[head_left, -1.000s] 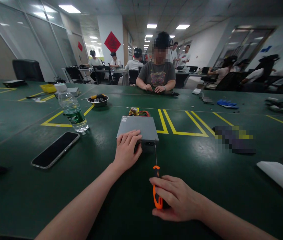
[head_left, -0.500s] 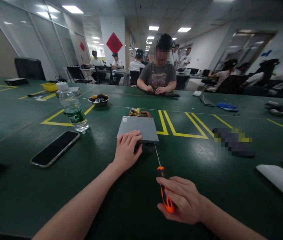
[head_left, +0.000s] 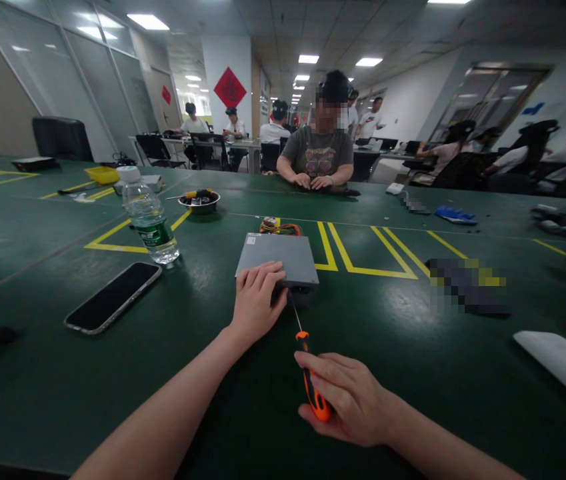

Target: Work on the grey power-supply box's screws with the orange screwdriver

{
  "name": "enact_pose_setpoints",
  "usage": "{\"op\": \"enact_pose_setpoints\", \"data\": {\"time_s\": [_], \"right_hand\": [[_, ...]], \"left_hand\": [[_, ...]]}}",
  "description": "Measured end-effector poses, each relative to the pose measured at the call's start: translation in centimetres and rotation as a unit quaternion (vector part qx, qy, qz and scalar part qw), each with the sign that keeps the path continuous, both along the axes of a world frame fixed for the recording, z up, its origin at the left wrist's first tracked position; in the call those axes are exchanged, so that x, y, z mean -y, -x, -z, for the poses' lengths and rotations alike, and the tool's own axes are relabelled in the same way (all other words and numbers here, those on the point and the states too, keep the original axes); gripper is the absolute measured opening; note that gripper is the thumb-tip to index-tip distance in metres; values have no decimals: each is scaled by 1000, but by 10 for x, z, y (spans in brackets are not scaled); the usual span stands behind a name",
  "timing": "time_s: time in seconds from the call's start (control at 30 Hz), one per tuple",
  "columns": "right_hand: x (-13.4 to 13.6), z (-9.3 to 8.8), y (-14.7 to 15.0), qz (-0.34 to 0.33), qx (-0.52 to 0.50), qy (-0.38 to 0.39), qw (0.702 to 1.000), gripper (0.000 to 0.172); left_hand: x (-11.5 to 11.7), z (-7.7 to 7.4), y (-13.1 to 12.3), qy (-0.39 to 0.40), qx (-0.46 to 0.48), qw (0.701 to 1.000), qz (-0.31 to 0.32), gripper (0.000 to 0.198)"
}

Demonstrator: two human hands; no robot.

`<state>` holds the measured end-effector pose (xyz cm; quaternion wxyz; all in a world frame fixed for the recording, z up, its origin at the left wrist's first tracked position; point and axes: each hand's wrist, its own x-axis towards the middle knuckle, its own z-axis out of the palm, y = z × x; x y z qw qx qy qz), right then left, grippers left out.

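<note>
A grey metal box [head_left: 283, 257] lies flat on the green table [head_left: 393, 320], coloured wires [head_left: 280, 228] at its far end. My left hand [head_left: 257, 301] rests on its near left corner, fingers curled over the edge, holding it down. My right hand [head_left: 350, 399] is closed round the orange and black handle of a screwdriver [head_left: 309, 377]. The thin shaft points up and left, its tip at the near face of the box, beside my left fingers.
A phone [head_left: 113, 297] and a water bottle [head_left: 149, 220] lie to the left. A metal bowl [head_left: 199, 200] with tools stands behind them. A person [head_left: 319, 157] sits across the table. A white object [head_left: 560, 363] lies at the right edge. Yellow lines mark the table.
The screwdriver has swung from the right end of the box's near face to a spot further left, beside my left fingers. My left hand has stayed on the box.
</note>
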<state>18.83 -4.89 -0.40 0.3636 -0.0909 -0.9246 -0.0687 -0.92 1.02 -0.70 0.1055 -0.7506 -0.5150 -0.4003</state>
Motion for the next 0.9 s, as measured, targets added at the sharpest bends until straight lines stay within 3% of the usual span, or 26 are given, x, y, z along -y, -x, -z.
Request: {"op": "enact_pose_setpoints", "data": {"time_s": [0.57, 0.9], "right_hand": [[0, -1, 0, 44, -24, -29, 998, 13], [-1, -3, -4, 72, -47, -30, 996, 17]], "left_hand": [[0, 0, 0, -5, 1, 1000, 2, 20], [1, -1, 0, 1, 0, 1000, 3, 20]]}}
